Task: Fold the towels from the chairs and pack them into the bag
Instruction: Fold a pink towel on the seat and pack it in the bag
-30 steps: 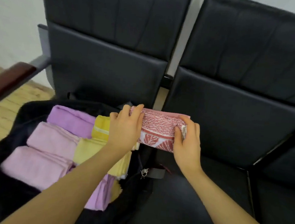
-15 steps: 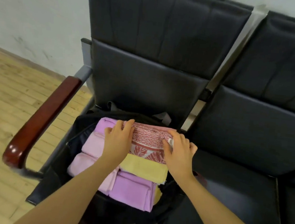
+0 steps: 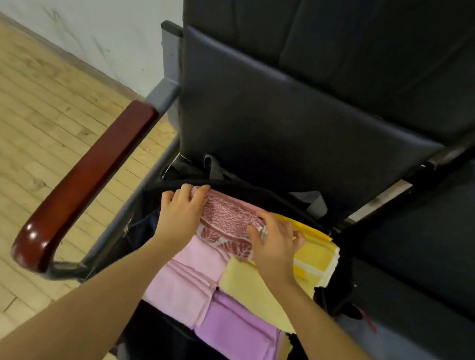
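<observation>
Both hands (image 3: pixel 183 214) (image 3: pixel 275 245) gripping red patterned towel (image 3: pixel 227 222) inside black bag (image 3: pixel 339 277)

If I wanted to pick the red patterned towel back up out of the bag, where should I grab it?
Probably by its two short ends, from above. The red patterned towel lies folded in a long bundle at the back of the black bag, on top of the pink towel. The left hand and right hand already sit at those ends; the bag's rim blocks the far side.
</observation>
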Demonstrator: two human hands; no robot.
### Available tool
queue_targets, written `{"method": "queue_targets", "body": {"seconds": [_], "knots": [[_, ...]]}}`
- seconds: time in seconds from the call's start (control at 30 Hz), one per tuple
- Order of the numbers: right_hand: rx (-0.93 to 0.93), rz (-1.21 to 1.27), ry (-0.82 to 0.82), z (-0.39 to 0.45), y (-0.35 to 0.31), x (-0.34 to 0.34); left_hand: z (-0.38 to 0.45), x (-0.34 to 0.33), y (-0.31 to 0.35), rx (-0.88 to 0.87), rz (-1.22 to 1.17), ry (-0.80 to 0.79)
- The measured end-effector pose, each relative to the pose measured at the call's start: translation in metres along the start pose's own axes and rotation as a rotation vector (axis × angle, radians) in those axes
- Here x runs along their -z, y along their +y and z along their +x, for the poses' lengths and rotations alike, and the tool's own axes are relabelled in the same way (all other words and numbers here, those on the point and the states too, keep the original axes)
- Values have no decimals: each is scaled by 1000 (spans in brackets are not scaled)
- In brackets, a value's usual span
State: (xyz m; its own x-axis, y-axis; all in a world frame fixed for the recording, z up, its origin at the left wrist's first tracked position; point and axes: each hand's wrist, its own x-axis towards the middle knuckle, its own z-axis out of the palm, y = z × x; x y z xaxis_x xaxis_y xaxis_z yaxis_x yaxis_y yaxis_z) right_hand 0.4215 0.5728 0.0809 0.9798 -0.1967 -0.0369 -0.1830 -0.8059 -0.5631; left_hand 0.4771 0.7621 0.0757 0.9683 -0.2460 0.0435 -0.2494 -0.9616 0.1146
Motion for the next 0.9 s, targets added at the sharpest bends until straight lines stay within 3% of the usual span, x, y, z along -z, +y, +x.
{"method": "queue_targets", "body": {"seconds": [0.33,0.47,0.57,0.67,0.9], "knots": [[98,-394,142,9,-1,-55,34,-54,-52,-273,74,-42],[171,-484,-32,22,-35,-71,47,-54,-60,-343,41,-184],[4,-470,-173,32,-50,-90,50,-57,-68,-335,-1,-240],[-116,-490,-215,31,-44,-111,57,-62,-74,-321,-9,-340],[-145,-519,-249,48,-31,-133,79,-86,-79,-314,-73,-385]]}}
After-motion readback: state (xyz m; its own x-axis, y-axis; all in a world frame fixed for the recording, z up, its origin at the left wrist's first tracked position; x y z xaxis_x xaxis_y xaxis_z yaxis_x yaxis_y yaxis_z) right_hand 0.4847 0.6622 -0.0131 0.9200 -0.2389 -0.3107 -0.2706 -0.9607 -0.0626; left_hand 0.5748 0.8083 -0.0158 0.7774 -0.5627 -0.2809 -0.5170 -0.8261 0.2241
